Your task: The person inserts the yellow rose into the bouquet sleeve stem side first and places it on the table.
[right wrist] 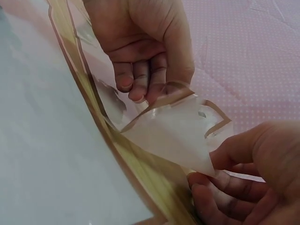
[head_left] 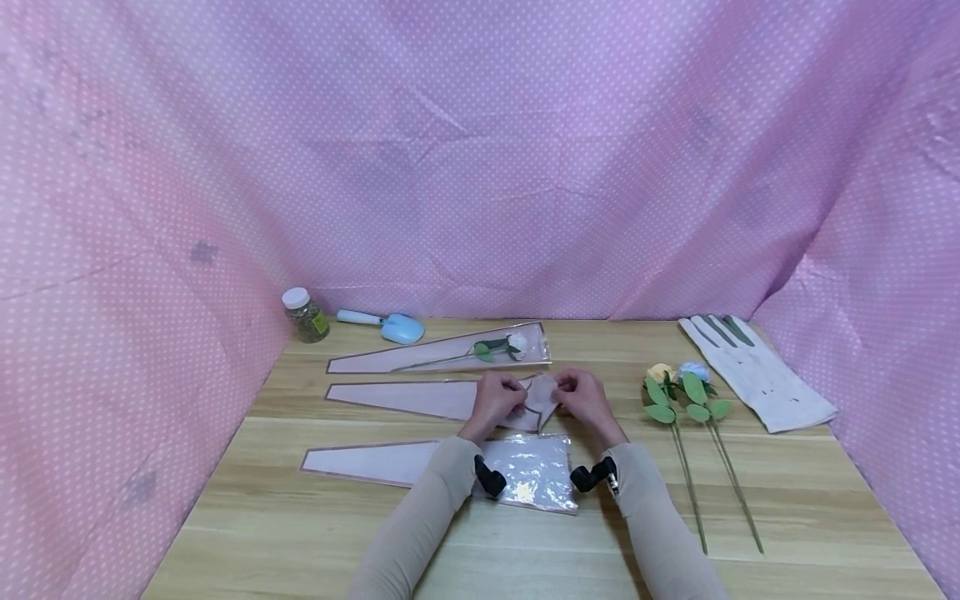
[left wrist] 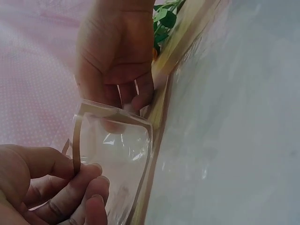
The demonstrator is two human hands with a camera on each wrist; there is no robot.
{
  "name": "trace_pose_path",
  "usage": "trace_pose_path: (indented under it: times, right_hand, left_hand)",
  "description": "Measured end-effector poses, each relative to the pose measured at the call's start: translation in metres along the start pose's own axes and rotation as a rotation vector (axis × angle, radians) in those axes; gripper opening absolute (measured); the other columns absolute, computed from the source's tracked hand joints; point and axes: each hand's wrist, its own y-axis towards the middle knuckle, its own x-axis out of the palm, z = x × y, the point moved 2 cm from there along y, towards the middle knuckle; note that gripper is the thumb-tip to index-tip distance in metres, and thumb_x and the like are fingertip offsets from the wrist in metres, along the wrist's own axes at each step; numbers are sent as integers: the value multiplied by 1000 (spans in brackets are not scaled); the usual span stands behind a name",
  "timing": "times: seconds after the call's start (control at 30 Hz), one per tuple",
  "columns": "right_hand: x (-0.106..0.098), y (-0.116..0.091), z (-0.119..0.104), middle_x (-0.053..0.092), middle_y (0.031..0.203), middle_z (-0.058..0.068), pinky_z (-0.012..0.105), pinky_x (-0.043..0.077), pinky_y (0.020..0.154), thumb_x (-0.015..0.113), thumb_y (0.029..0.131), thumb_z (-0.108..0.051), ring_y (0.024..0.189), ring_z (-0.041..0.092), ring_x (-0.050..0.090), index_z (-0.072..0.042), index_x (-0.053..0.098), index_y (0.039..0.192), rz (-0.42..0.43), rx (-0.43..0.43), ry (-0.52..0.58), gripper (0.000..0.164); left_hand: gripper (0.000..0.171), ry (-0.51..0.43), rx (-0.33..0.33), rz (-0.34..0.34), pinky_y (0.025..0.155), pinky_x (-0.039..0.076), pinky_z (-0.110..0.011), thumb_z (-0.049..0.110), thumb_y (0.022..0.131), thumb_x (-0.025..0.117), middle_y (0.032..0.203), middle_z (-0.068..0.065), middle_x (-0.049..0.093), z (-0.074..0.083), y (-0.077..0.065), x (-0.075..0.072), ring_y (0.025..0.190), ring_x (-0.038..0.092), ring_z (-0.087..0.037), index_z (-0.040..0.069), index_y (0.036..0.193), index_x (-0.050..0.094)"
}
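Both hands are at the wide end of the middle flower sleeve (head_left: 420,398), a tapered clear wrapper with a brown border. My left hand (head_left: 497,402) pinches one edge of its mouth. On the opposite side, my right hand (head_left: 587,400) pinches the film between thumb and fingers. Between them the sleeve's mouth (right wrist: 164,133) is lifted and bent. In the left wrist view, the left fingers (left wrist: 86,192) lie against the brown border. A second sleeve (head_left: 360,461) lies nearer, partly under the left forearm. Behind, a third sleeve (head_left: 360,364) has a white rose (head_left: 516,346) on it.
To the right lie a yellow rose (head_left: 660,374) and a blue rose (head_left: 693,371) with long stems. White gloves (head_left: 772,387) are beyond them. At the back left are a blue trowel (head_left: 401,328) and a white-capped jar (head_left: 307,319). Pink dotted cloth (head_left: 480,167) surrounds the wooden table (head_left: 247,517).
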Motion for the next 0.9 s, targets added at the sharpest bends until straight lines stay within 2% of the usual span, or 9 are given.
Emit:
trace_pose_path:
  times: [0.23,0.5,0.77,0.9]
  right_hand:
    - [0,1,1,69,85,14,25,56,55,64,81,5,63,9,59,9,67,102,4,7,7,22]
    - [-1,-3,-6,69,95,18,30,59,59,67,88,-3,70,17,64,6,66,106,-7,-10,2,20]
    - [-10,-12,-23,73,102,18,26,52,78,68,92,-17,92,25,67,0,70,108,23,-108,-102,23]
    - [-20,-20,-24,73,100,20,24,53,76,67,92,-15,88,22,67,1,70,108,43,-147,-102,23]
  left_hand:
    - [8,48,0,23,49,45,-21,5,81,68,61,1,64,4,0,2,54,55,-8,5,77,75]
    - [9,75,-1,59,49,44,-20,4,79,68,59,1,64,6,0,4,52,55,-7,5,75,75]
    - [8,81,30,76,48,44,-20,2,80,68,61,-2,67,6,0,6,52,55,-7,4,76,75]
    - [7,94,59,88,48,45,-19,1,78,68,62,-4,68,3,-1,7,51,55,-6,3,75,75]
